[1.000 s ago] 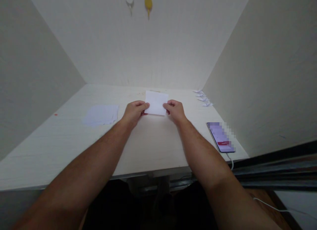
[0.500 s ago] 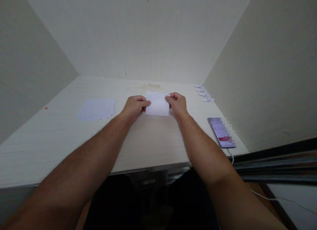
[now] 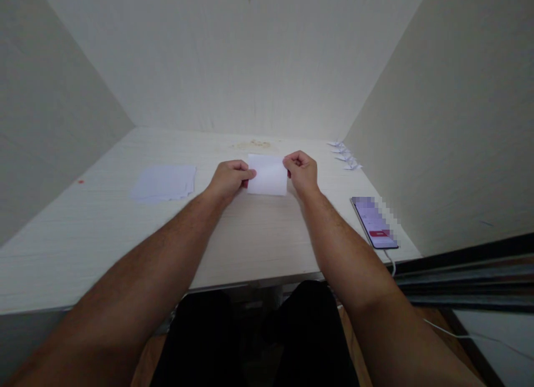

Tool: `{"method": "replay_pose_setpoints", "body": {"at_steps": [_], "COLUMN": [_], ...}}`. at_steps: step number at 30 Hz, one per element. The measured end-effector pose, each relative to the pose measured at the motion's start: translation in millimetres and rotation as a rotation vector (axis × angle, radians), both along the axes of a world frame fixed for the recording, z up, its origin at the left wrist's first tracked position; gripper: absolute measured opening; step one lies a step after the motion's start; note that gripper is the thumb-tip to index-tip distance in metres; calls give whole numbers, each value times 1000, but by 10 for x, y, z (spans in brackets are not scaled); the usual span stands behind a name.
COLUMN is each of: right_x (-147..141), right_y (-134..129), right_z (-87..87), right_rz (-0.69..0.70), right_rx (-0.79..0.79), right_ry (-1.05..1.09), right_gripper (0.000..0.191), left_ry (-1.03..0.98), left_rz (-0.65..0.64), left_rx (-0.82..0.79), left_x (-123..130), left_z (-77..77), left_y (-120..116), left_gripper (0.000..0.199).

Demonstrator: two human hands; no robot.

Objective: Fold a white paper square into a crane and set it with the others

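A small, nearly square sheet of white paper [image 3: 267, 177] is held up between my hands above the table. My left hand [image 3: 232, 177] pinches its left edge, thumb on the near face and fingers behind. At the upper right corner, my right hand [image 3: 302, 169] grips the sheet between thumb and fingertips. The fingers behind the paper are partly hidden. To the left lies a stack of white paper sheets [image 3: 164, 182], its edges slightly uneven.
Several small folded white paper pieces [image 3: 345, 156] stand in a row along the right wall. A phone [image 3: 373, 223] with a white cable [image 3: 390, 262] lies near the table's right edge. Panels [image 3: 233, 70] enclose the white table [image 3: 250, 237] at the back and sides.
My right hand has shifted slightly up along the sheet's right side to its upper corner. My left hand keeps its hold. The whole view has moved a little.
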State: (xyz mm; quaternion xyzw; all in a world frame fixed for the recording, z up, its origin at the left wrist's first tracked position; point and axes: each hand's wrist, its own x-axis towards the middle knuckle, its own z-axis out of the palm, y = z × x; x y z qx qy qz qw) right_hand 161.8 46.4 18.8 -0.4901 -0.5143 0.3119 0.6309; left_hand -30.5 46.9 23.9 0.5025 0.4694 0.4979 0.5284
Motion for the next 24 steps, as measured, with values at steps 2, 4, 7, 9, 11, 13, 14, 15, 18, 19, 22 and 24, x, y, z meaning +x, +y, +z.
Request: {"method": "replay_pose_setpoints", "body": {"at_steps": [2,4,7,9,11,13,14,15,18,19,22,24], "right_x": [2,4,0,-7,-14,-19,-21,-20,-13,-10,-5,-5], "right_y": [6,10,12,8,-1,-12,-17,-22,-33,-36,-42,-45], "right_z": [1,3,5,5,6,9,11,15,32,38,41,25], "right_rz": [11,23,44,54,60,65,65,62,70,88,165,214], "right_rx": [5,3,9,6,-14,-41,-53,-64,-60,-48,-16,-16], "right_ry": [-8,-17,-4,13,27,39,44,48,47,44,31,12], "right_gripper": [10,9,6,4,4,6,7,9,24,31,38,31], "left_ry": [-11,-25,-50,-68,-85,-101,-108,-115,-133,-138,-182,-237], "left_rz": [1,3,3,-5,-16,-17,-12,-5,38,57,117,138], "left_rx": [-3,-2,6,15,20,22,20,18,23,25,13,-6], "left_x": [-2,-10,-24,-29,-31,-32,-33,-36,-48,-54,-66,-69], "left_z": [-4,-17,-51,-79,-103,-119,-124,-126,-117,-109,-75,-52], "left_y": [2,12,36,52,66,76,80,84,93,96,97,92], "left_gripper": [22,22,23,23,22,21,21,20,21,21,22,23]}}
